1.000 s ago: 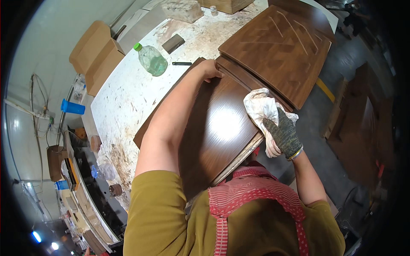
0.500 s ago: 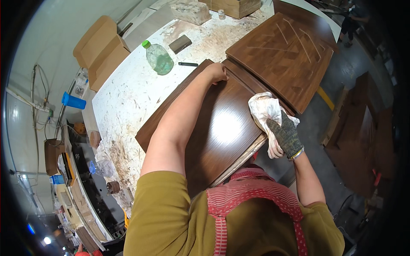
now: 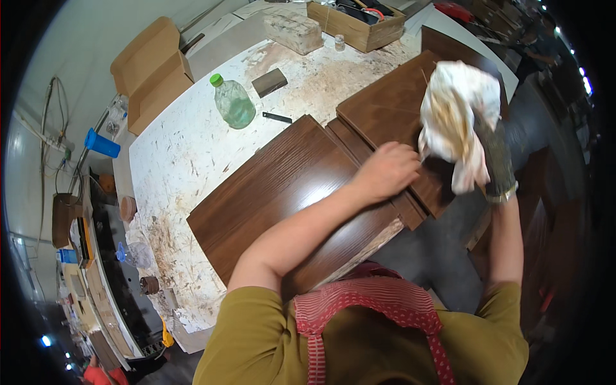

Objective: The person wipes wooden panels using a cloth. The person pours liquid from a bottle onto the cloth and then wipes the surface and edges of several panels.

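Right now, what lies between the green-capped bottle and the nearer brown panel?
A slim black object lies on the white tabletop between the bottle and the panel, in the head view.

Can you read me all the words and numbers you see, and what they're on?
There are none I can read.
Stained white cloth in the gloved right hand: no readable letters.
Nearer brown panel: wood grain, no readable writing.
Green-capped bottle: none readable.
Black strip and little jar: too small to tell.
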Action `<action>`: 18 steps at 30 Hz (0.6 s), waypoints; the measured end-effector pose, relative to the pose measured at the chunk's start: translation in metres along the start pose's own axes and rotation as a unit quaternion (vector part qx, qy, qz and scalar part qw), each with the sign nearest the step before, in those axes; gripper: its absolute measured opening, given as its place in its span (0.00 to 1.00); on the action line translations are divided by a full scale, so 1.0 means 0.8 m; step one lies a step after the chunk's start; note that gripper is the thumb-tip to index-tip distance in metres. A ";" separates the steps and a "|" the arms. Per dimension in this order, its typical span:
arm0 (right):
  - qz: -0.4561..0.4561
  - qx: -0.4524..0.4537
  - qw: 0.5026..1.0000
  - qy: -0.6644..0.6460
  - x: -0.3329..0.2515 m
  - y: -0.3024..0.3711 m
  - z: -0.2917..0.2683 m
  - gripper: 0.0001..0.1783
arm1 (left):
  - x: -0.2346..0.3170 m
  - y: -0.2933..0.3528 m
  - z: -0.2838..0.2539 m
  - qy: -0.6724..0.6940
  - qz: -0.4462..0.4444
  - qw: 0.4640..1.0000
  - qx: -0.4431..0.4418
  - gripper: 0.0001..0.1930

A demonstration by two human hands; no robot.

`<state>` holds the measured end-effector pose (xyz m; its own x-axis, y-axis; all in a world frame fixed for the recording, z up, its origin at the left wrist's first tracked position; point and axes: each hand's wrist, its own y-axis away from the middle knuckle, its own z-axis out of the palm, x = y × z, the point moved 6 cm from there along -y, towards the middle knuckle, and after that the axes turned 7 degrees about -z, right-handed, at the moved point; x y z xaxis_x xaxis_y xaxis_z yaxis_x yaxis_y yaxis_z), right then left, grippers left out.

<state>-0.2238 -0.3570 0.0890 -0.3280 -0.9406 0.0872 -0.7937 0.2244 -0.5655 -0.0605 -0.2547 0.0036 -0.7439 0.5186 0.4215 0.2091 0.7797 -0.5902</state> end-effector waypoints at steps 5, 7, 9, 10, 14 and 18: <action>-0.037 -0.030 0.992 -0.121 -0.028 -0.122 0.104 0.22 | -0.025 -0.008 0.079 -0.076 -0.083 0.988 -0.102 0.33; -0.190 -0.102 0.970 -0.115 -0.079 -0.132 0.164 0.21 | -0.017 -0.010 0.078 -0.098 -0.078 0.990 -0.062 0.34; -0.177 -0.208 0.950 -0.151 -0.077 -0.150 0.238 0.20 | -0.013 -0.020 0.074 -0.088 -0.100 0.984 -0.115 0.33; -0.152 -0.204 0.952 -0.171 -0.068 -0.169 0.256 0.20 | -0.014 -0.019 0.078 -0.079 -0.120 0.975 -0.168 0.32; -0.049 -0.173 0.976 -0.125 -0.038 -0.223 0.261 0.24 | -0.052 -0.022 0.062 -0.117 -0.090 0.984 -0.095 0.31; -0.113 -0.140 0.960 -0.216 -0.045 -0.221 0.219 0.21 | -0.041 -0.016 0.073 -0.124 -0.145 0.977 -0.095 0.32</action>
<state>0.0182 -0.4075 0.0422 0.0646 -0.9775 -0.2010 -0.9456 0.0044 -0.3253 -0.0763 -0.3022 -0.0430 -0.9155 0.1829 0.3583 0.0629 0.9447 -0.3217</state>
